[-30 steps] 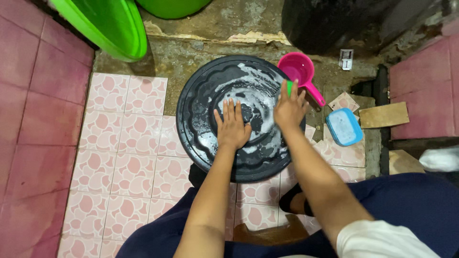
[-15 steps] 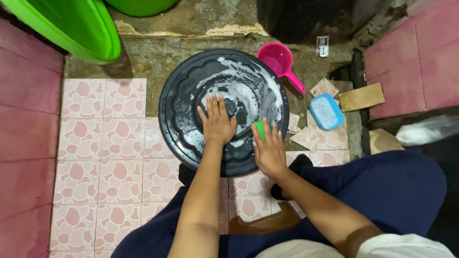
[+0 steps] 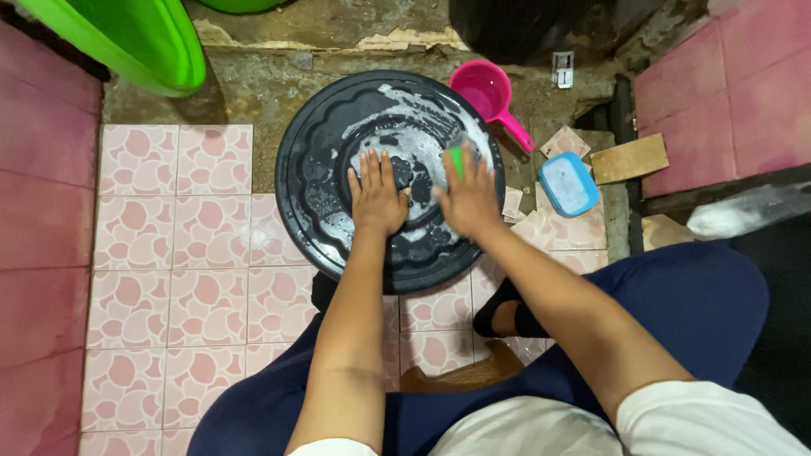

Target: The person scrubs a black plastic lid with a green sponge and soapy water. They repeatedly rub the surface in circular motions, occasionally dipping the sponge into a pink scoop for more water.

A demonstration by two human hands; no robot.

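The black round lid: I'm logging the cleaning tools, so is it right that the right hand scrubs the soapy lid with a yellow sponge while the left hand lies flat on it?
Not quite: in the head view the sponge under the right hand is green, not yellow. The left hand does lie flat on the soapy black lid.

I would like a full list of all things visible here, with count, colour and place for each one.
round lid: one, black, soapy, on the floor at centre
sponge: one, green, under the right hand on the lid
scoop: one, pink, right of the lid's upper edge
small box: one, blue, right of the lid
basin: one, green, top left, partly cut off
cardboard piece: one, brown, right of the box
floor tiles: many, pink patterned, left and below
left hand: flat on the lid
right hand: pressing the sponge
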